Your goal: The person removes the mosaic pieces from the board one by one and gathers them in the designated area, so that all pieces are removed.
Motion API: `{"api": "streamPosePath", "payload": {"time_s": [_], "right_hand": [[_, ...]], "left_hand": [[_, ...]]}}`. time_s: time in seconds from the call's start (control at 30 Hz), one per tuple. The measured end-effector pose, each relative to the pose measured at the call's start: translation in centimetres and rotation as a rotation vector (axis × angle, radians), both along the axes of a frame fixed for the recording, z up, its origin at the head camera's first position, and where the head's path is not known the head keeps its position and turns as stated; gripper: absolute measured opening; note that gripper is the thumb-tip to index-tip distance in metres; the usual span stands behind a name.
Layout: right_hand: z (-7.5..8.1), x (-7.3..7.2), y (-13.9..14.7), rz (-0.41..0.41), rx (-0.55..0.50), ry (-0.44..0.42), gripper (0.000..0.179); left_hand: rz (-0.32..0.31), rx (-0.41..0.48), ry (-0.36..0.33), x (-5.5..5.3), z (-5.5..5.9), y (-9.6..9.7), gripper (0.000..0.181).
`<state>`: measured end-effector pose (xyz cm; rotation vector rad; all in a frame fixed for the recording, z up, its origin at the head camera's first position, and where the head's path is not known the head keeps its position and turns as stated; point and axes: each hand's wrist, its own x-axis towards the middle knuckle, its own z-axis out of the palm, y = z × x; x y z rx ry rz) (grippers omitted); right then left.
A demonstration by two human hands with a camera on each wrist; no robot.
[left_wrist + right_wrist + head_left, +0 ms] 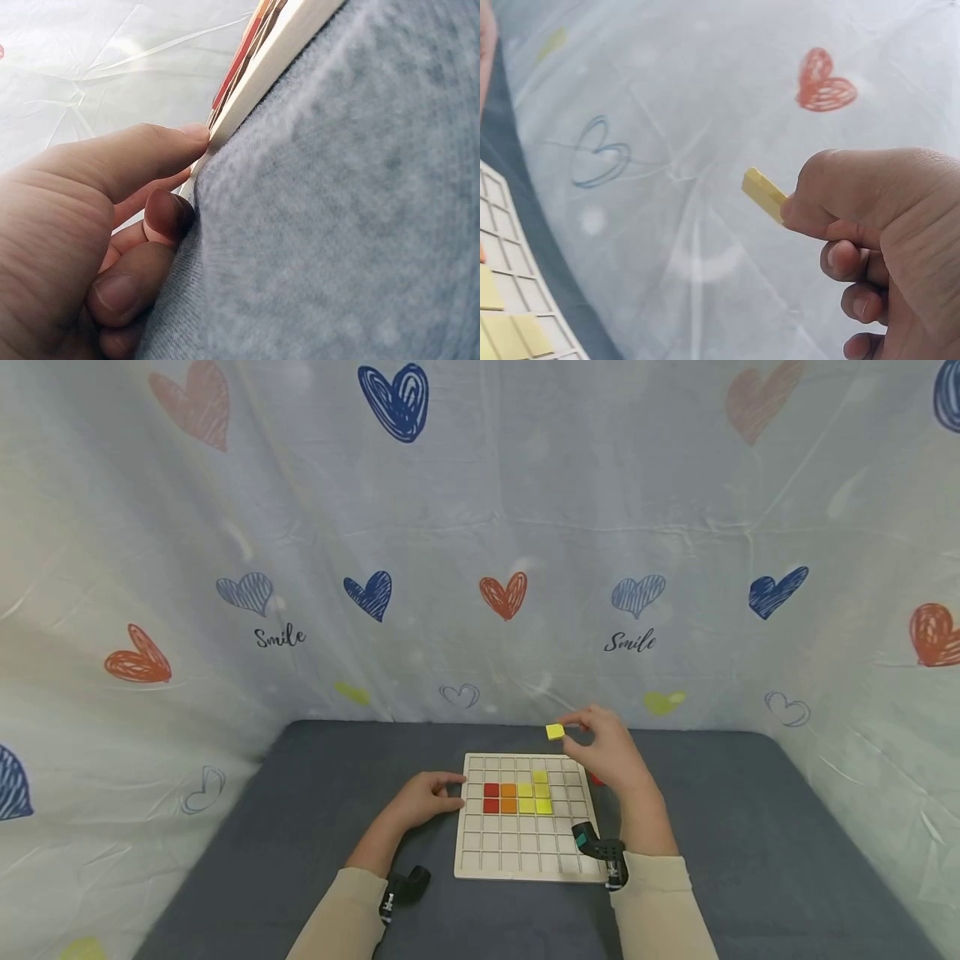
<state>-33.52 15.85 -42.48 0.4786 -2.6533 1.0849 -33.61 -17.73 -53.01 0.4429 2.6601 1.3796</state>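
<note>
My right hand point(609, 753) pinches a small yellow square tile point(555, 732) between thumb and fingers, raised near the board's far edge. In the right wrist view the yellow tile point(762, 195) shows thin and edge-on, with the other fingers curled below. A pale wooden grid board point(517, 863) lies flat before me. Two red tiles point(491, 806), two orange tiles point(508, 806) and several yellow tiles point(543, 806) sit side by side in its cells. At the board's left edge rests my left hand point(422, 799), thumb and forefinger touching the rim, apart from each other.
A red object point(597, 779) lies right of the board, mostly hidden behind my right hand. Dark grey cloth point(300, 827) covers the table. Behind it hangs a pale curtain point(435, 535) printed with hearts. Each wrist wears a black camera mount point(411, 885).
</note>
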Motion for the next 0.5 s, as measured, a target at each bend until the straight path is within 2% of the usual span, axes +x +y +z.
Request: {"api": "streamPosePath", "payload": {"time_s": [0.23,0.5], "right_hand": [[1.4,0.9,2.2,-0.034,-0.013,0.023,0.029],[2.0,1.6,5.2,-0.077,0.009,-0.016,0.032]], "left_hand": [[-0.003,-0.001,-0.005,0.0,0.0,-0.1,0.046],[-0.001,-0.008,-0.001,-0.1,-0.1,0.0,0.045]]}}
